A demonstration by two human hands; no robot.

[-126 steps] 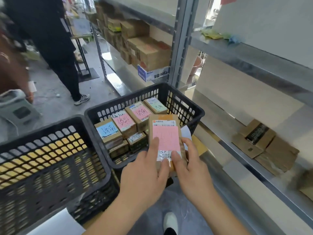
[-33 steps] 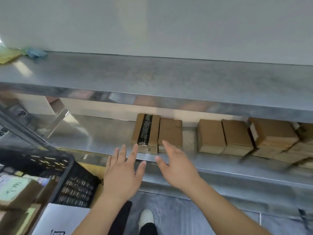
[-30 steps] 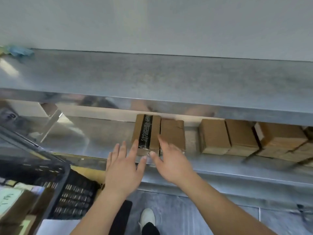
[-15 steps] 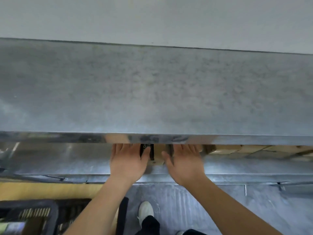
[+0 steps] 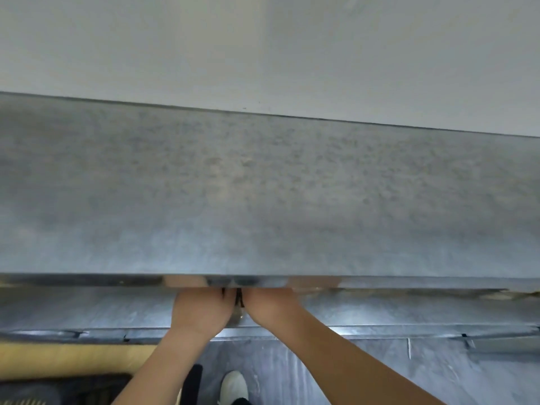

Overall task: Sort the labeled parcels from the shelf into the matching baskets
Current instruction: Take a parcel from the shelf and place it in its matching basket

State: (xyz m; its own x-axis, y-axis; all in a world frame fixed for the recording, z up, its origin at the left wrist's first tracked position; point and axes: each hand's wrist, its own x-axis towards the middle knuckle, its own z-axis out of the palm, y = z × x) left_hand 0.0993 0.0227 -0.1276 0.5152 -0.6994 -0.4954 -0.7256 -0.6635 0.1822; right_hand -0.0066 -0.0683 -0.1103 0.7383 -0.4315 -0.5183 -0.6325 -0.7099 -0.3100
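Observation:
Both hands reach into the lower metal shelf (image 5: 87, 311), side by side. My left hand (image 5: 201, 308) and my right hand (image 5: 268, 305) show only their backs; the fingers are hidden under the front lip of the upper shelf (image 5: 263, 200). Between the two hands a thin dark sliver of the black-taped cardboard parcel (image 5: 238, 299) shows. Whether either hand grips it cannot be told. The other parcels on the shelf are hidden. A corner of the black basket (image 5: 58, 387) shows at the bottom left.
The upper shelf's grey top fills most of the view, with a white wall behind it. A yellowish board (image 5: 73, 356) lies below the lower shelf edge at the left. My white shoe (image 5: 233, 385) stands on the grey floor.
The view has tipped down and closer, so the upper shelf now hides the parcels. Both hands have pushed deeper under it and moved closer together around the black-taped parcel.

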